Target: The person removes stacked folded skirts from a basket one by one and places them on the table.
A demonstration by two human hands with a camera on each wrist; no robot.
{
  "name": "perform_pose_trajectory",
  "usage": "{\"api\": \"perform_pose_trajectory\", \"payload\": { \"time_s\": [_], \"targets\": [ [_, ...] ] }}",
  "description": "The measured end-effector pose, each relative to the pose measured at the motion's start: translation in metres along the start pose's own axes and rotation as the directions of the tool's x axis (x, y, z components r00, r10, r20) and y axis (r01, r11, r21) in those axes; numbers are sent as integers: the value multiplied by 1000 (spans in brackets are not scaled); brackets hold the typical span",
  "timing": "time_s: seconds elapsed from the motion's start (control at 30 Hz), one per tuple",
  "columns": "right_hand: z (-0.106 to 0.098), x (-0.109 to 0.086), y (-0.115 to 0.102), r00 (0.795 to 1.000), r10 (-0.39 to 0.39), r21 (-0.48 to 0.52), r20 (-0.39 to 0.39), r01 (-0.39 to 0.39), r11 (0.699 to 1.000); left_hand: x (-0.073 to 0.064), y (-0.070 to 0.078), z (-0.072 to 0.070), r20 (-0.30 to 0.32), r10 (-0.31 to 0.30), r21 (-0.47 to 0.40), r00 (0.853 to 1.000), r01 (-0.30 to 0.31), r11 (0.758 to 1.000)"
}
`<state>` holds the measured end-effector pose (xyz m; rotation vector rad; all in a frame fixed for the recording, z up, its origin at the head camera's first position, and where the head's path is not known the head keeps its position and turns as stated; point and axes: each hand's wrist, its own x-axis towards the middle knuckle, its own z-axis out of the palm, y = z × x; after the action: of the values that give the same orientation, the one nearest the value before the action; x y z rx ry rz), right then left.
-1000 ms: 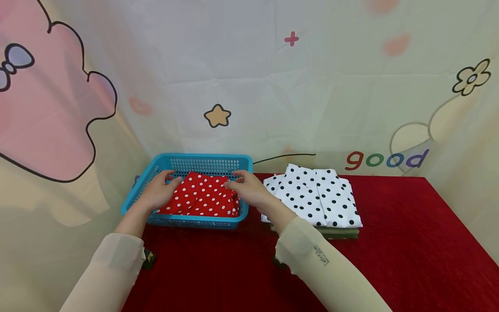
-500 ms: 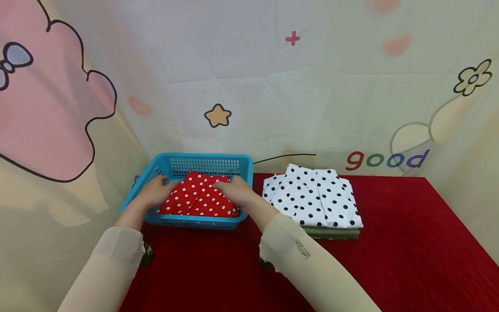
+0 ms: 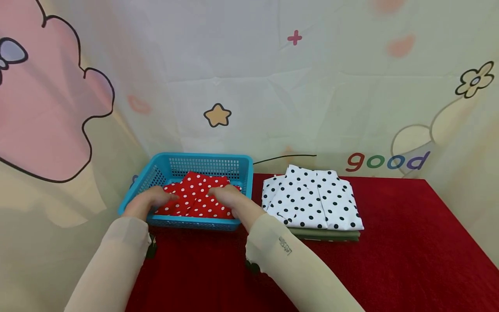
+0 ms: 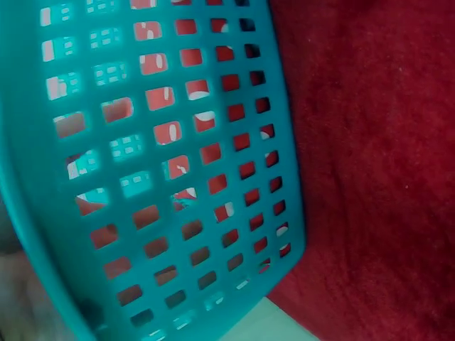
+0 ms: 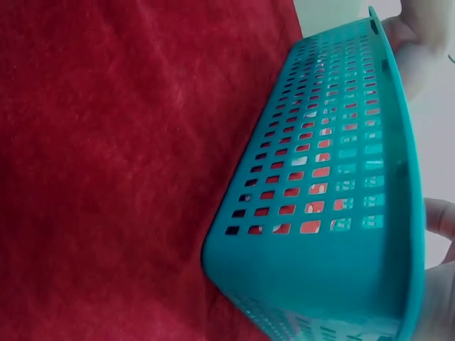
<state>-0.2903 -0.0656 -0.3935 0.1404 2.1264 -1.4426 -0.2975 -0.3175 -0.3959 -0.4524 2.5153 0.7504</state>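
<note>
In the head view a folded red cloth with white dots [image 3: 196,195] lies inside a blue plastic basket [image 3: 191,220]. My left hand [image 3: 150,199] reaches over the basket's left side, its thumb by the cloth's left part. From the right, my right hand [image 3: 230,198] comes in with its thumb over the cloth. Both hands' fingers are hidden down in the basket, so their hold on the cloth does not show. The wrist views look at the basket's perforated outer walls [image 4: 192,163] [image 5: 313,263], with red cloth visible through the holes.
Right of the basket lies a folded white cloth with black dots [image 3: 312,199], on top of folded green cloth [image 3: 327,234]. Dark red fabric [image 3: 390,242] covers the table. A printed curtain [image 3: 265,95] hangs close behind the basket.
Both hands have come down lower into the basket. The right hand has moved left, further over the red cloth, and the left hand has dropped toward the near rim. The basket stays put.
</note>
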Motion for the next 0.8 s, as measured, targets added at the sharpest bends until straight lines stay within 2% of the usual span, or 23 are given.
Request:
{"api": "perform_pose_trajectory", "payload": {
  "time_s": [0.13, 0.37, 0.6, 0.8],
  "targets": [
    [-1, 4, -1, 999, 30, 19, 11, -31, 999, 3, 0, 0, 35, -30, -10, 999, 31, 999],
    [0, 6, -2, 999, 45, 34, 14, -46, 998, 5, -3, -1, 42, -43, 14, 998, 42, 999],
    [2, 9, 1, 999, 52, 53, 6, -52, 997, 4, -2, -1, 17, -40, 20, 999, 40, 999],
    [3, 17, 2, 997, 63, 58, -42, -61, 996, 11, -4, 1, -36, -11, 0, 999, 11, 1000]
  ]
}}
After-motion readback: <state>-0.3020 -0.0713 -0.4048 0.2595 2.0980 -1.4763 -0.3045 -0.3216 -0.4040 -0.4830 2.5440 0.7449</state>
